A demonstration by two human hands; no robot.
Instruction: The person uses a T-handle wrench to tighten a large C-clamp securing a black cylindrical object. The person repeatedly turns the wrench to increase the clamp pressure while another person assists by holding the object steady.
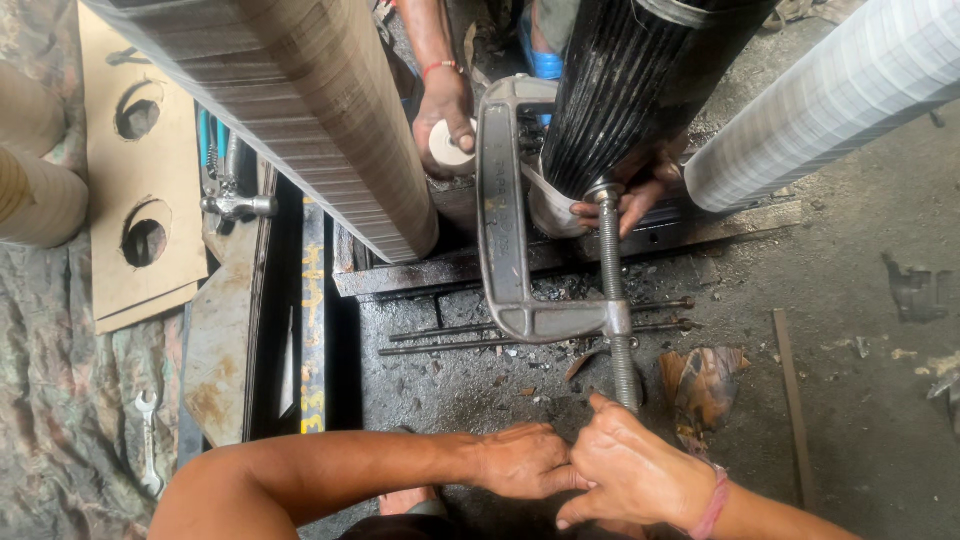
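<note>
A large clamp (520,210) is set at the middle, its screw (617,300) running down to the left hand (520,462) and right hand (630,470), which are pressed together at the screw's near end. Behind the frame, a ribbed cylinder (630,90) is held by another person's hands (445,110). Thin rods (450,335) lie under the clamp. A spanner (148,440) lies far left on the floor (860,400).

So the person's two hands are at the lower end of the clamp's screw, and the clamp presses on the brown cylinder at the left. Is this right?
Not quite. The head view shows the left hand and right hand at the lower end of the screw, but the big grey C-clamp presses on the black ribbed cylinder, not the brown cylinder at the left.
</note>
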